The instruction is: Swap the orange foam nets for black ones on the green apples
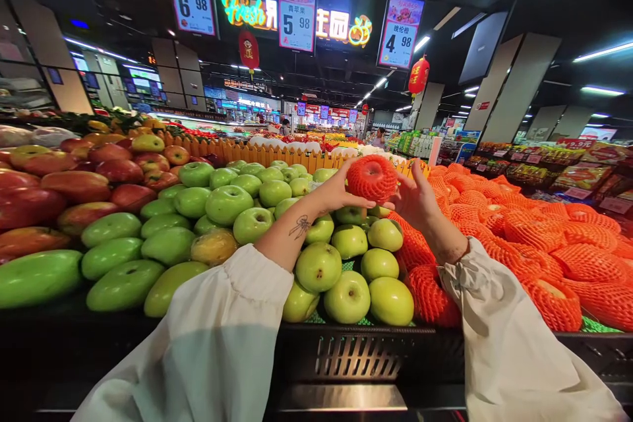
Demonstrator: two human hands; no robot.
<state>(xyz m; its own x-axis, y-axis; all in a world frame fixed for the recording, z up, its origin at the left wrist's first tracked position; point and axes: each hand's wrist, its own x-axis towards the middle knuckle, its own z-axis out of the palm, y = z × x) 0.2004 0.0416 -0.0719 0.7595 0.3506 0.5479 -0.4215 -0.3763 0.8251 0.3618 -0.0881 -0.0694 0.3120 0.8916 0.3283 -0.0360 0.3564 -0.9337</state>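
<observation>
A round fruit in a red foam net [372, 178] is held up over the green apples [320, 267]. My left hand [337, 190] grips it from the left, thumb along its underside. Close against its right side, my right hand [419, 201] has its thumb raised and its fingers apart; whether the fingertips touch the net is hard to tell. Below and to the right of my right hand lie more fruits in red foam nets [534, 227]. White loose sleeves cover both forearms.
Red apples [116, 170] are piled at the left. A black display edge with a slotted panel [359, 357] runs along the front. Behind the fruit stands a low orange picket fence [291, 159]. Price screens [297, 12] hang overhead, and packaged goods [583, 168] fill shelves at right.
</observation>
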